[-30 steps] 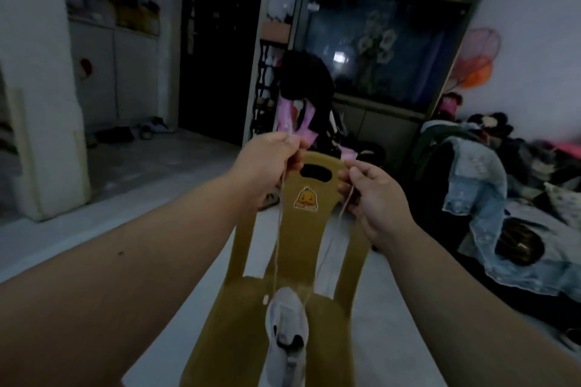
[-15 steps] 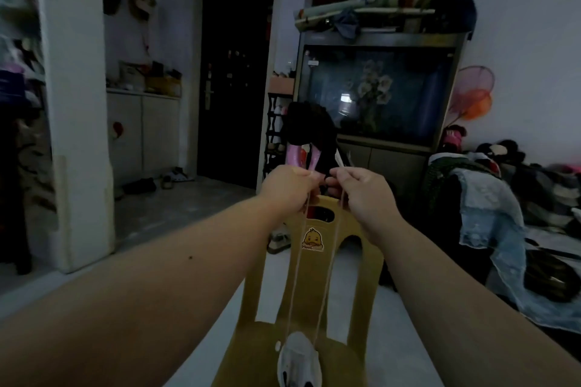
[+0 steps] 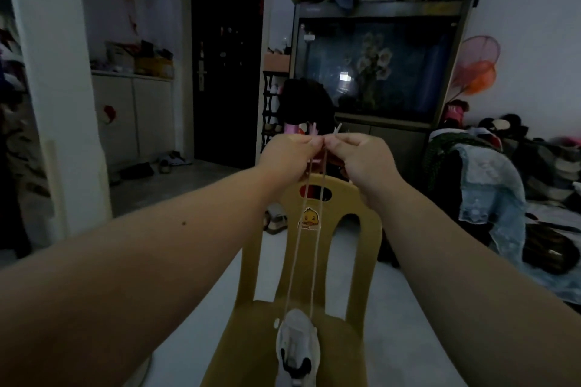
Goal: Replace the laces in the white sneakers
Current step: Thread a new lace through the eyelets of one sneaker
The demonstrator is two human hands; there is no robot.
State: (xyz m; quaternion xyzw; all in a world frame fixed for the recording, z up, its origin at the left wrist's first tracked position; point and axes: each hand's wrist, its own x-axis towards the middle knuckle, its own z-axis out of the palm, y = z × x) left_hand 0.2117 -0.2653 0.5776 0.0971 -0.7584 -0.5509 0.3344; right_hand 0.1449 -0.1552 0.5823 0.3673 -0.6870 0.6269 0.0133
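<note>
A white sneaker [image 3: 297,345] sits on the seat of a yellow plastic chair [image 3: 339,333], toe pointing away from me. Two strands of a pale lace [image 3: 316,248] run taut from the shoe's toe end up to my hands. My left hand [image 3: 289,155] pinches the left strand and my right hand [image 3: 361,155] pinches the right strand. Both hands are raised above the chair back with their fingertips almost touching. The lace tips stick up just above my fingers.
A large fish tank cabinet [image 3: 377,66] stands behind the chair. Clothes are piled on a bed [image 3: 509,198] at the right. A white pillar [image 3: 53,88] and a dark door [image 3: 226,56] are at the left, with shoes on the floor [image 3: 169,163].
My hands have risen and come together, pulling both lace strands straight and taut. The view has tilted up, so the sneaker now sits lower in the frame.
</note>
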